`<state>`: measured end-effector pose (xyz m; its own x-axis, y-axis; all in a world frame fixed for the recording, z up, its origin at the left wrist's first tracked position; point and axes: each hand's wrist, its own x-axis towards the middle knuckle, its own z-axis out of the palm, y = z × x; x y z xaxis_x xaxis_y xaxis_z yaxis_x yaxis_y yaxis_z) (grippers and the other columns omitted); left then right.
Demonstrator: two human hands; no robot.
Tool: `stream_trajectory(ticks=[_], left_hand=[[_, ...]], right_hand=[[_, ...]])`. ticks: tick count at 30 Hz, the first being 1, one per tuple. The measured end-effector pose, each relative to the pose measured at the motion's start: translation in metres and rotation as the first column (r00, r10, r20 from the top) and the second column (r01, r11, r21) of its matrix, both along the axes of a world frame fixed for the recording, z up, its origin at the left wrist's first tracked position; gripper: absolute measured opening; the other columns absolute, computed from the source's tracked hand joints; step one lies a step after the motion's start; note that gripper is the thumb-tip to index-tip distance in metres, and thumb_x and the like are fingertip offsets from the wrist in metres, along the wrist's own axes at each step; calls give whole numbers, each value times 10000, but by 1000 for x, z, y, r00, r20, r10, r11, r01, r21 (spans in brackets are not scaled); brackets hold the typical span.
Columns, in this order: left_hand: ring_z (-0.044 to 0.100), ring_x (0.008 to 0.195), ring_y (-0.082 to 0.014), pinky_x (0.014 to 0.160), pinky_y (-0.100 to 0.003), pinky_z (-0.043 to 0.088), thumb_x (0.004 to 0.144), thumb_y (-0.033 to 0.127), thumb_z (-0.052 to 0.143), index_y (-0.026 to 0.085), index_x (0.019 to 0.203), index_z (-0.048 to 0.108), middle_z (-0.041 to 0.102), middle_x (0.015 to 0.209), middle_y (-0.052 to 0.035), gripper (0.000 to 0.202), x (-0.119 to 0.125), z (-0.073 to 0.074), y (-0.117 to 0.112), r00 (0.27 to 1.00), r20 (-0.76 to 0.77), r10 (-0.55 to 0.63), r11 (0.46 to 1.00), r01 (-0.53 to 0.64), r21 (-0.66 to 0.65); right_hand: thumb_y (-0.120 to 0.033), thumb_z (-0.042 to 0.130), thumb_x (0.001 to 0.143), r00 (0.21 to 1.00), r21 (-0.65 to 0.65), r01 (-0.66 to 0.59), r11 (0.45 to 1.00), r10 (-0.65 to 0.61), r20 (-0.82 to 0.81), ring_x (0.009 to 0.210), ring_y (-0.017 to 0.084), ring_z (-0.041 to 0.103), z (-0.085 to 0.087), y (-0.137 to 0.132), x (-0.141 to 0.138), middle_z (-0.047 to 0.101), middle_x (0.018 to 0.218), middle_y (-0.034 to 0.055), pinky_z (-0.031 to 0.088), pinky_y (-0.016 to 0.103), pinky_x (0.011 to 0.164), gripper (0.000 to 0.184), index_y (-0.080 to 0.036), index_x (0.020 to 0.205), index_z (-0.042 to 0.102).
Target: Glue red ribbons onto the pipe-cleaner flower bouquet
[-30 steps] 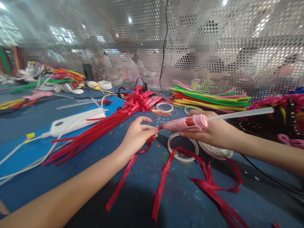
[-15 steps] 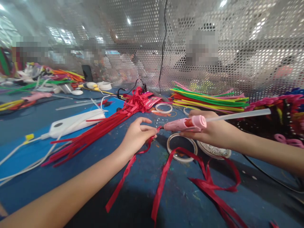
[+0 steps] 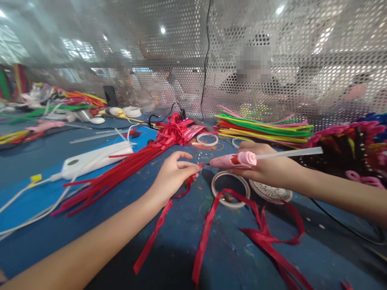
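Note:
My left hand point(image 3: 175, 173) pinches the end of a red ribbon point(image 3: 155, 233) between thumb and fingers, and its tail trails down onto the table. My right hand point(image 3: 263, 165) is closed around a pink hot glue gun point(image 3: 232, 160), with a long translucent glue stick point(image 3: 290, 153) jutting from its back. The gun's dark tip points left, a small gap away from the pinched ribbon end. Below the gun lies a tape ring point(image 3: 214, 189), with another red ribbon point(image 3: 207, 231) draped over it. A round dish of small shiny beads point(image 3: 273, 192) sits partly under my right hand.
A white power strip point(image 3: 96, 159) with cables lies on a blue board at left, beside red pipe cleaners point(image 3: 121, 173). Colored pipe cleaners point(image 3: 266, 128) are stacked before a perforated metal screen point(image 3: 181, 80). A dark beaded piece with pink trim point(image 3: 338, 149) stands at right.
The glue gun's tip has drawn slightly back from the ribbon end, and the glue stick's outer end has shifted left. My left hand keeps its pinch almost unmoved.

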<state>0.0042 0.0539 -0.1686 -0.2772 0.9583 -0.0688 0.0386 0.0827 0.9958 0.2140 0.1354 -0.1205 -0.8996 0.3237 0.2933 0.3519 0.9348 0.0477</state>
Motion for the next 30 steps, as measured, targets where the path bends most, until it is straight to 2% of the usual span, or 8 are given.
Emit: stream_trajectory(ticks=[3,6,8,10,13,21,27,30], left_hand=[[609,576,-115,503,-189,438,633,227,681,180,905,461,663,697,-17,353,0,1,0,1000,14,-3,1000,3,-13],[609,599,-114,522,-189,439,635,244,684,182,908,466,666,714,-20,355,0,1,0,999,20,-25,1000,25,-7],[609,613,-115,536,-194,441,635,254,687,181,912,465,670,737,-30,362,0,1,-1,999,25,-39,999,39,-8],[605,608,-115,548,-204,443,629,263,691,179,920,461,672,753,-38,380,0,2,-2,998,33,-45,999,45,-14],[598,586,-120,555,-219,444,616,270,698,179,922,454,666,721,-31,401,-2,2,-3,999,28,-46,999,46,-21],[571,502,-129,468,-213,398,590,281,698,184,871,471,654,648,-10,373,-5,6,-4,995,-100,-23,1000,23,4],[526,441,-97,443,-198,378,587,278,704,180,830,457,649,635,3,359,-4,11,-6,994,-110,-5,998,11,54],[526,465,-90,456,-188,372,601,277,704,189,820,444,649,643,12,350,-4,12,-9,994,-100,-35,997,42,70]], right_hand=[[-361,465,847,999,-88,38,995,-38,1,743,159,531,0,10,2,620,812,27,411,269,667,306,-321,1119,598],[-342,513,814,988,-320,70,945,-111,-110,844,161,579,-3,26,3,642,960,10,444,274,741,299,-290,1092,609],[-407,553,768,948,-444,190,876,-281,-147,706,158,596,-7,37,2,656,837,15,467,269,621,316,-251,1031,632],[-501,566,716,861,-535,376,756,-499,-100,502,135,539,-14,44,-1,616,655,7,422,255,456,375,-216,946,648],[-539,584,668,777,-567,508,648,-629,-23,419,107,467,-23,48,-6,546,554,-19,360,235,399,382,-198,831,642],[-446,644,627,860,-442,416,795,-502,-93,696,166,553,-28,46,8,605,795,32,405,266,612,361,-167,852,596],[-363,583,697,645,-257,584,770,-632,-430,664,163,519,-19,-5,31,577,731,36,349,245,553,204,-170,731,527],[-270,552,739,796,-284,393,875,-478,-371,560,110,476,-10,-34,24,551,630,-8,319,219,529,107,-165,717,556]])
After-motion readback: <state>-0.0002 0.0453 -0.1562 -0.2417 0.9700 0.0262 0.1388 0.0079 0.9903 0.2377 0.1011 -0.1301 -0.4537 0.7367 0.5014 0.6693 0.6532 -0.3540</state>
